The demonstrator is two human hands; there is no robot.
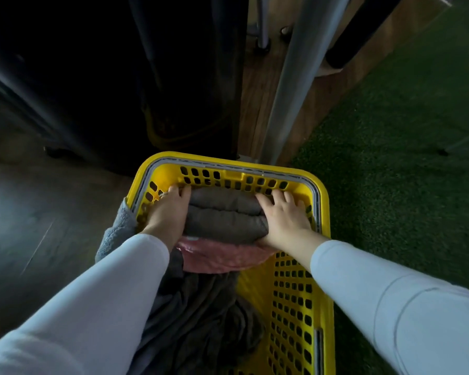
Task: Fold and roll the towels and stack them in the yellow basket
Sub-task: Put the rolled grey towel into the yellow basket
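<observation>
Nearest the camera: two forearms in pale lilac long sleeves reach forward and down into a yellow perforated plastic basket, which sits on the floor.

Loose contents at the near end of the basket: a crumpled dark grey towel, unfolded, lies in a heap. Beyond it, a pink towel lies partly under the rolled item. A fluffy blue-grey cloth hangs over the basket's left rim, outside the wall.

Mid-basket: a brown-grey rolled towel, showing two parallel ridges, lies crosswise against the far wall. The left hand cups its left end, fingers curled over the top. The right hand presses on its right end, fingers spread moderately and the thumb tucked under the lower edge. Both hands are closed around the roll, not clear of it.

Judgement on step: the placing stage for this roll. It appears seated at the far end; whether it rests on the basket floor or on other cloth cannot be told.

Next move likely calls for releasing both ends together so the roll does not spring open, then lifting out one loose towel, pink or dark grey, without dragging the roll along.

Beyond the basket: dark flooring on the left, a green artificial-turf mat on the right, a grey metal post rising from a strip of wooden floor, and dark furniture behind.
</observation>
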